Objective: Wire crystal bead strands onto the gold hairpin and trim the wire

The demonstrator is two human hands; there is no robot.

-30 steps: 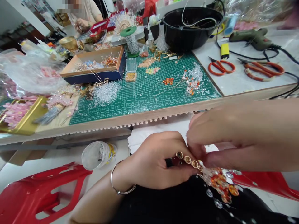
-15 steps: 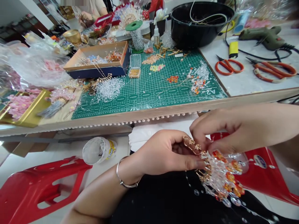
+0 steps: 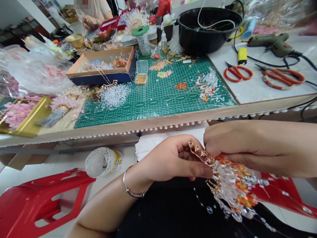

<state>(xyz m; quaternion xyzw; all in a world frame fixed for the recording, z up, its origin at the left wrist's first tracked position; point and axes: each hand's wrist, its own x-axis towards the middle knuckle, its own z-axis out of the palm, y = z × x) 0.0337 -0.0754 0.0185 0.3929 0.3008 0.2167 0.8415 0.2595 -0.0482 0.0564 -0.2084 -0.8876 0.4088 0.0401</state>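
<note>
Over my lap I hold a beaded hair ornament (image 3: 232,188): a gold wire frame hung with clear crystals and orange beads. My left hand (image 3: 173,160), a silver bangle on its wrist, pinches the gold frame from the left, thumb pressed along it. My right hand (image 3: 237,145) comes in from the right with its fingers closed on the frame's top, just above the orange beads. Loose crystal drops dangle below onto the black cloth (image 3: 178,211) on my lap.
In front of me the table edge (image 3: 158,124) carries a green cutting mat (image 3: 158,94) with bead clusters, a brown tray (image 3: 104,64), a black bowl (image 3: 205,29), orange scissors (image 3: 237,73) and pliers (image 3: 282,76), and a glue gun (image 3: 272,43). Red stool (image 3: 42,205) at lower left, a plastic jar (image 3: 102,162) beside it. Another person sits at the far side.
The ornament was turned and lifted a little between my hands; more of the crystal cluster hangs free now. Both hands stayed on it and shifted their grip slightly.
</note>
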